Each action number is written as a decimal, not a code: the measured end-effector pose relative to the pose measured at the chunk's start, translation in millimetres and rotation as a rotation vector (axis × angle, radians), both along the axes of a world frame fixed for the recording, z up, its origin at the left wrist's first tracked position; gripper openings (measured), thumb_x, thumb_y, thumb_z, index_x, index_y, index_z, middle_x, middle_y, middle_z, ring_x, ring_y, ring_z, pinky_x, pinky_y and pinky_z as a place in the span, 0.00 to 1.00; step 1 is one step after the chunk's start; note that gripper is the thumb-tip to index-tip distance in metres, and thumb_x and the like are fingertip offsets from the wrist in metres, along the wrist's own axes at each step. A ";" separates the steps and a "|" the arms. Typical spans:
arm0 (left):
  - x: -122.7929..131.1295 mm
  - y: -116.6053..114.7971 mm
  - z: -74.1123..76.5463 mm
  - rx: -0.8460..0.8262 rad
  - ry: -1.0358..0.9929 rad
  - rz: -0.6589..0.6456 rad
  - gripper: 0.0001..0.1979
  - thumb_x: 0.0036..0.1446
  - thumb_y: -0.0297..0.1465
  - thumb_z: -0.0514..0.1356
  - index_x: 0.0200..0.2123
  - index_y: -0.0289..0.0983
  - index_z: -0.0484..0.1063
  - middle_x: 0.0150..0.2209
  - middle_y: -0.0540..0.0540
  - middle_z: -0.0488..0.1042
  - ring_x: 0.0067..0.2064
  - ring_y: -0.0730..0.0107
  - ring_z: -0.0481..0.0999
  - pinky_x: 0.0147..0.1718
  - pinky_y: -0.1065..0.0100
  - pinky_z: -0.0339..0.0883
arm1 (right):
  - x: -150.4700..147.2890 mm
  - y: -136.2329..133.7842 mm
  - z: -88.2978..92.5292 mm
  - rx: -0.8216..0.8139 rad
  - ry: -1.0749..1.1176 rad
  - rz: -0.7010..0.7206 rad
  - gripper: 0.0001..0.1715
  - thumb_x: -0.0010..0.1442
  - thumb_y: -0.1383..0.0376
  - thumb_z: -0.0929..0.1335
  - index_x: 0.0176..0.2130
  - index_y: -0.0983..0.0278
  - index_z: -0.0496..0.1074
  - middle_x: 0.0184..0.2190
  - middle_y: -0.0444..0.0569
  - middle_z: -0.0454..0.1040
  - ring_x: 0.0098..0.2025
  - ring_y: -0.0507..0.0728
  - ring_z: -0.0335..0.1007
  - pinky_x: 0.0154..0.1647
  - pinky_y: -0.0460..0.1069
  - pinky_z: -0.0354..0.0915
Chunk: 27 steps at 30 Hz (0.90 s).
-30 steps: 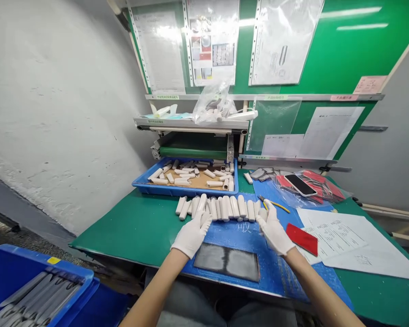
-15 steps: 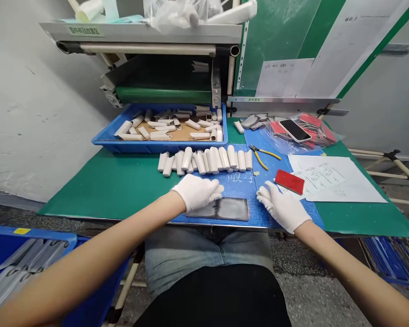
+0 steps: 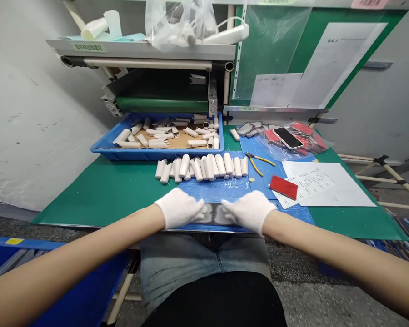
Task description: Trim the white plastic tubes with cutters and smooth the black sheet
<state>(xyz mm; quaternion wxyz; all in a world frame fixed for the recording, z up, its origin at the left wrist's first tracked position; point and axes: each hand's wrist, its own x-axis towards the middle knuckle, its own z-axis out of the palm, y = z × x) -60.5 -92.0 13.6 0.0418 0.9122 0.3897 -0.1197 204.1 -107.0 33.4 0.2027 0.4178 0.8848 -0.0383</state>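
Note:
Both hands wear white gloves. My left hand [image 3: 180, 208] and my right hand [image 3: 249, 210] lie side by side on a dark grey flat plate [image 3: 214, 213] at the front edge of the blue mat [image 3: 221, 190]. Their fingers are stretched over the plate and cover most of it; only a strip shows between them. Beyond the hands a row of white tubes [image 3: 202, 166] lies across the mat. Further back, a blue tray [image 3: 104, 146] holds several more white tubes on a brown liner.
Yellow-handled pliers [image 3: 259, 161], a red card [image 3: 283, 187] and printed sheets [image 3: 322, 184] lie to the right. A phone [image 3: 288, 137] rests on bagged red pieces. A green-belted machine [image 3: 163, 97] stands behind the tray. A blue bin edge [image 3: 7, 240] sits lower left.
Both hands pulled back from the row of tubes to the dark plate; the right hand then slid left onto it. The camera tilted down and drew back.

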 end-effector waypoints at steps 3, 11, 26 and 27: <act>-0.7 -2.7 3.4 -0.016 -0.010 -0.012 0.12 0.67 0.44 0.62 0.41 0.42 0.77 0.28 0.41 0.80 0.28 0.56 0.80 0.34 0.62 0.68 | -5.9 -1.3 9.2 -0.024 -0.037 0.033 0.26 0.75 0.58 0.62 0.66 0.60 0.73 0.40 0.62 0.84 0.43 0.70 0.84 0.38 0.57 0.69; -2.7 -2.8 4.9 -0.048 0.039 0.031 0.14 0.67 0.46 0.61 0.42 0.44 0.78 0.27 0.42 0.79 0.28 0.56 0.79 0.35 0.61 0.67 | -8.8 1.5 12.3 -0.036 -0.075 0.028 0.23 0.73 0.52 0.64 0.57 0.59 0.80 0.41 0.61 0.84 0.45 0.70 0.83 0.42 0.57 0.69; -22.0 -8.3 8.9 -0.069 0.178 0.033 0.18 0.72 0.49 0.54 0.49 0.47 0.78 0.31 0.41 0.80 0.31 0.54 0.79 0.35 0.63 0.64 | 2.6 -3.8 15.5 -0.054 -0.129 0.009 0.24 0.76 0.51 0.63 0.61 0.55 0.77 0.41 0.58 0.85 0.44 0.69 0.82 0.41 0.55 0.67; -29.7 -12.7 12.0 -0.056 0.231 0.048 0.20 0.73 0.50 0.52 0.50 0.47 0.77 0.32 0.42 0.80 0.31 0.54 0.79 0.35 0.63 0.64 | 11.9 -5.8 17.9 -0.060 -0.121 -0.031 0.24 0.76 0.50 0.63 0.61 0.54 0.77 0.42 0.56 0.85 0.43 0.69 0.82 0.40 0.55 0.66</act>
